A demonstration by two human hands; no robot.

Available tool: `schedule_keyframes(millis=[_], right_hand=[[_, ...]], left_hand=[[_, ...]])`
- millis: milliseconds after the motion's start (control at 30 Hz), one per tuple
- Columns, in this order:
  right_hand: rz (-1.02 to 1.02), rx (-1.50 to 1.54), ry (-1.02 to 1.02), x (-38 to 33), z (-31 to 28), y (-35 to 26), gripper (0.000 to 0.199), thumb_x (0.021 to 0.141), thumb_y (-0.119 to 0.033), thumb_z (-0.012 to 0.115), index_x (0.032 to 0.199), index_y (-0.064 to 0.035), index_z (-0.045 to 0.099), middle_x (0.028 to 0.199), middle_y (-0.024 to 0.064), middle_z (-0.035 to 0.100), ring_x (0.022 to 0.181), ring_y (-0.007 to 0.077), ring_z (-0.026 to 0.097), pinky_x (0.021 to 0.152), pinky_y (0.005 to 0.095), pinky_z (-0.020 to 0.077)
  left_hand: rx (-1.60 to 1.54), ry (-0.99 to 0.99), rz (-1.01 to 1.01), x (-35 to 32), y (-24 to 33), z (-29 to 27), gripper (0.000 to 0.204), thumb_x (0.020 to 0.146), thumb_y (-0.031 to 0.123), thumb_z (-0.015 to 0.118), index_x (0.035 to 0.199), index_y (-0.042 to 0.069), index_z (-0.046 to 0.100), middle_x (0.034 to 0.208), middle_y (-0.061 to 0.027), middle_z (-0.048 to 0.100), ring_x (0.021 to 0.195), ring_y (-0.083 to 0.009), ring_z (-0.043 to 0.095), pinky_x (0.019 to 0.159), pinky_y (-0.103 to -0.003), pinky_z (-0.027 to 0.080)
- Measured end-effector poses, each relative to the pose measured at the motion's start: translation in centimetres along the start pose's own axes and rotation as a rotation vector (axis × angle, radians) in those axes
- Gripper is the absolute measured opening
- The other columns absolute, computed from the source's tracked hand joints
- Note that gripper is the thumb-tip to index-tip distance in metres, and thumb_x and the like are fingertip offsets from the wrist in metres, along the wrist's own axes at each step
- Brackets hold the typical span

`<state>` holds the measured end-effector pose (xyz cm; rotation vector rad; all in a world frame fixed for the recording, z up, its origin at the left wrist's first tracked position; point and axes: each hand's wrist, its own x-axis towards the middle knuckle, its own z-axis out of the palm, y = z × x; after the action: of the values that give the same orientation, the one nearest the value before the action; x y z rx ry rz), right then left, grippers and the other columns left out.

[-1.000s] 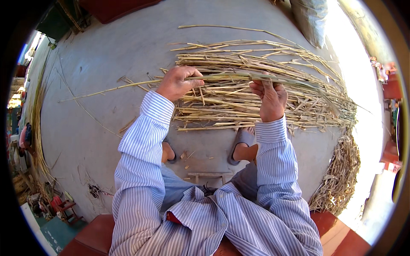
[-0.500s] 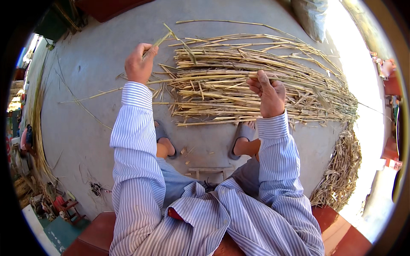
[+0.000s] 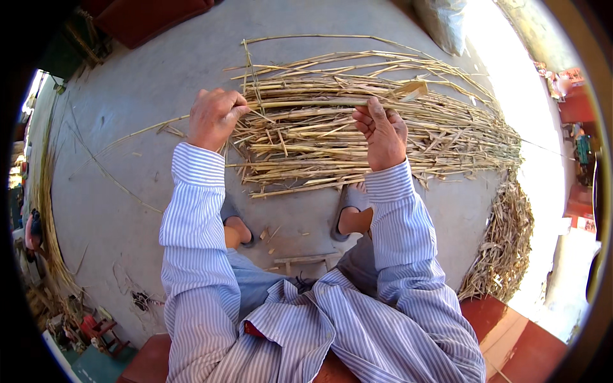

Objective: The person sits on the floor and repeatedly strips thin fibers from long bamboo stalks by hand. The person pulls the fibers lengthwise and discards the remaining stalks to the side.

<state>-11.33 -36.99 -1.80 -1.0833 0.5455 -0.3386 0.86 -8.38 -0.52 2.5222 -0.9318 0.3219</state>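
Note:
A long yellowish reed stalk [image 3: 306,102] stretches between my two hands, level above a broad pile of cut stalks [image 3: 332,171] on the floor. My right hand [image 3: 383,133] has its thumb and fingers closed round the stalk. Over the pile's left end, my left hand [image 3: 216,118] is closed, its thumb and forefinger pinched at the stalk's near-left part. Whether it grips the stalk itself or a strip of leaf on it is hard to make out. A broad tan dry leaf [image 3: 412,90] shows just beyond my right hand.
A heap of dry leaves [image 3: 501,252] lies at the right. Long thin stalks [image 3: 48,210] line the left side. A pale sack [image 3: 444,25] stands at the far right, and red furniture [image 3: 153,19] at the far left. A small low wooden frame [image 3: 306,258] sits between my feet.
My left hand has come down from above the pile's left end to the stalk. The leaf strip it held up is out of its fingers. My right hand still holds the stalk.

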Motion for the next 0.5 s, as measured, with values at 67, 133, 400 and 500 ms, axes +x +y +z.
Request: schedule_keyframes(millis=[67, 133, 400, 500], right_hand=[[-0.012, -0.023, -0.054, -0.3, 0.0, 0.7, 0.03, 0.092, -0.025, 0.065, 0.101, 0.0032, 0.061, 0.09, 0.0129, 0.069, 0.08, 0.0185, 0.068, 0.07, 0.0265, 0.0545], [0.012, -0.046, -0.147, -1.2, 1.0, 1.4, 0.03, 0.092, -0.025, 0.065, 0.101, 0.0036, 0.061, 0.091, 0.0136, 0.069, 0.081, 0.0192, 0.068, 0.07, 0.0274, 0.0549], [0.09, -0.023, -0.215, -2.4, 2.2, 2.3, 0.031, 0.094, -0.027, 0.062, 0.106, 0.001, 0.06, 0.097, 0.0152, 0.068, 0.087, 0.0223, 0.069, 0.074, 0.0291, 0.0555], [0.057, 0.0, -0.278, -2.5, 2.0, 2.3, 0.031, 0.095, -0.022, 0.059, 0.112, 0.0037, 0.057, 0.103, 0.0164, 0.067, 0.089, 0.0229, 0.069, 0.077, 0.0301, 0.0554]], left_hand=[[-0.065, -0.046, 0.017, -0.3, 0.0, 0.7, 0.016, 0.08, 0.028, 0.069, 0.08, 0.012, 0.067, 0.075, -0.0028, 0.064, 0.076, -0.021, 0.058, 0.073, -0.037, 0.038], [-0.235, -0.056, 0.07, -0.3, 1.8, 2.0, 0.018, 0.08, 0.03, 0.069, 0.081, 0.012, 0.067, 0.079, -0.0026, 0.066, 0.078, -0.0206, 0.059, 0.074, -0.037, 0.038], [-0.576, -0.15, -0.029, 1.5, 6.7, 4.0, 0.021, 0.08, 0.027, 0.07, 0.082, 0.006, 0.071, 0.071, -0.0102, 0.067, 0.062, -0.0261, 0.063, 0.058, -0.038, 0.047], [-0.528, -0.058, 0.073, 1.1, 6.5, 4.6, 0.021, 0.081, 0.027, 0.071, 0.083, 0.006, 0.071, 0.071, -0.0098, 0.068, 0.061, -0.0236, 0.063, 0.055, -0.035, 0.047]])
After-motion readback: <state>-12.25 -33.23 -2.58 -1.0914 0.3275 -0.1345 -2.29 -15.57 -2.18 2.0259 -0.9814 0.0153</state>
